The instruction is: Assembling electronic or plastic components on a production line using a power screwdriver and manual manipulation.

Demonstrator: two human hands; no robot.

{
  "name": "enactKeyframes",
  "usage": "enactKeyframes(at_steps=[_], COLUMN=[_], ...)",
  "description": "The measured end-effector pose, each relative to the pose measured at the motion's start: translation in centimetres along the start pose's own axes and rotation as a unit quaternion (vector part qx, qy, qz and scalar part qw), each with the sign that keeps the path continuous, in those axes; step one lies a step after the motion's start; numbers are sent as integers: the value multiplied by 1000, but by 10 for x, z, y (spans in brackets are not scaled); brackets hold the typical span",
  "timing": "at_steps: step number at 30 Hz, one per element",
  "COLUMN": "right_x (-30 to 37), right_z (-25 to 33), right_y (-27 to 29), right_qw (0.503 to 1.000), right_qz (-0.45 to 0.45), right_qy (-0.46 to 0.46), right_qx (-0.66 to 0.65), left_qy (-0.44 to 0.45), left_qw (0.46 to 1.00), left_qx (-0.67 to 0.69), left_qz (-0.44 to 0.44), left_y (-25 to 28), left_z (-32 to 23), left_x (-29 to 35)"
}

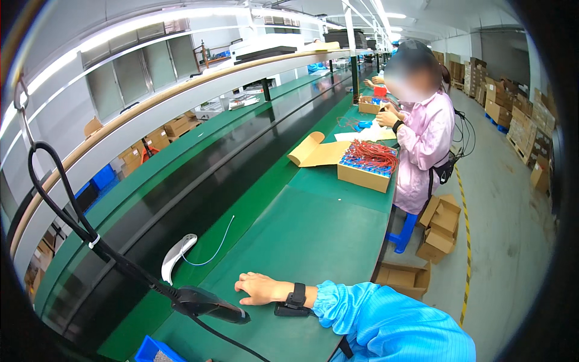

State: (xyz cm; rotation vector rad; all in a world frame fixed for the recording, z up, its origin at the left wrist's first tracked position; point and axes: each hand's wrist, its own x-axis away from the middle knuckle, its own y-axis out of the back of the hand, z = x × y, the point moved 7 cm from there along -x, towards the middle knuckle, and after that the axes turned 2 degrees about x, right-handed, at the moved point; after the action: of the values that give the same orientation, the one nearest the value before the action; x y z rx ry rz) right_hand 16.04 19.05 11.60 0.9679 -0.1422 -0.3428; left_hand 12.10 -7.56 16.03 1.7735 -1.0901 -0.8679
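Note:
My right hand (260,289) reaches in from the lower right in a blue sleeve (392,323) and rests palm down on the green work surface (289,241). Its fingers are loosely bent and apart, with nothing visible in them. Around the wrist is a black band (296,295), with a dark flat piece beneath it. Just left of the hand, a black corded hand tool (211,304) hangs from a looped cable. Beyond the tool lies a curved white plastic part (179,258) with a thin pale-blue wire (208,263) next to it. My left hand does not show.
At the lower edge stands a blue bin (151,351) of small pieces. Farther along is a cardboard box (365,175) of red wires. A person in pink (422,139) works beyond it. A dark conveyor belt (181,199) runs along the left. Open cartons (404,277) sit on the floor.

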Motion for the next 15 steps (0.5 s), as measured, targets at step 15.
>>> enactKeyframes(at_steps=[15], right_x=[-1], right_z=[1], right_y=[5], right_qw=[1000], right_qz=[-13], right_qy=[15], right_qx=[0], left_qy=[-6], left_qw=[1000], left_qx=[-19], left_qz=[9], left_y=[-2], left_z=[-4], left_x=[2])
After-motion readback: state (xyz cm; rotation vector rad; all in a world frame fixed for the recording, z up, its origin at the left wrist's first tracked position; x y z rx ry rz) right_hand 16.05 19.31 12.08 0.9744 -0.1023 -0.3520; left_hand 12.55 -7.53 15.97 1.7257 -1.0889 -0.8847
